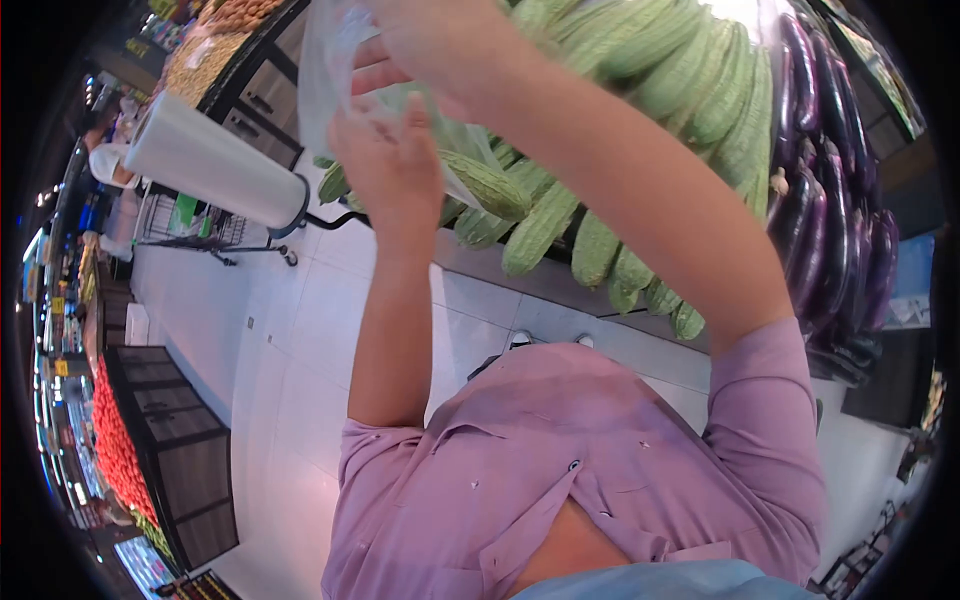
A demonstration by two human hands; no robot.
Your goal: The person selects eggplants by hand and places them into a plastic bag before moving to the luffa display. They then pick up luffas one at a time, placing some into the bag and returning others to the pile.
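Note:
A thin clear plastic bag (pixel 318 85) hangs at the top of the head view, between my two hands. My left hand (pixel 385 165) is closed on the bag, its thumb pointing up. Just above it, my right hand (pixel 440 50) reaches across from the right and grips the bag's upper part; its fingers are slightly blurred and partly behind the film. Below the hands lies a ridged green gourd (pixel 487 185), with part of the plastic in front of it. More long green gourds (pixel 680 75) are piled beneath my right forearm.
Purple eggplants (pixel 805 210) are stacked right of the gourds. A roll of plastic bags (pixel 215 165) stands on a holder at left, with a shopping cart (pixel 190 225) behind it. Red produce (pixel 118 440) fills a dark-sided stand at lower left. A person (pixel 112 165) is at far left.

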